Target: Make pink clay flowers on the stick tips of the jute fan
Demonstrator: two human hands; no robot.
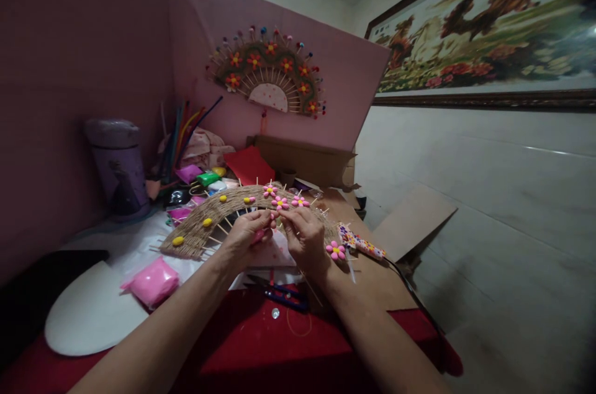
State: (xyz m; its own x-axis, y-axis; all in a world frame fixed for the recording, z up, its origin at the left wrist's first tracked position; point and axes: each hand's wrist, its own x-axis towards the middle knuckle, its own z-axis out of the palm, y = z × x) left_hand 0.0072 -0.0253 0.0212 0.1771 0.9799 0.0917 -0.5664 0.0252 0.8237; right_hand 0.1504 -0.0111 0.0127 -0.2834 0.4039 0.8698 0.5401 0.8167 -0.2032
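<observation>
In front of me lies a fan (186,229) of twine wound over thin sticks. Yellow clay dots (207,222) sit along its left part, and pink flowers with yellow centres (280,203) are on its upper middle and right. My left hand (249,232) is closed above the fan, with pink clay (259,235) showing among its fingers. Fingertips of my right hand (305,236) are pinched against the left ones, where a small bit of pink clay shows between them. Both hands cover part of the fan's lower middle.
A pink clay packet (153,282) and a white board (95,313) lie left. Blue-handled scissors (279,291) rest near the front, beside a small clear gem (275,313). At right is a patterned glue gun (363,244) with a cord. A purple tumbler (118,170) stands back left.
</observation>
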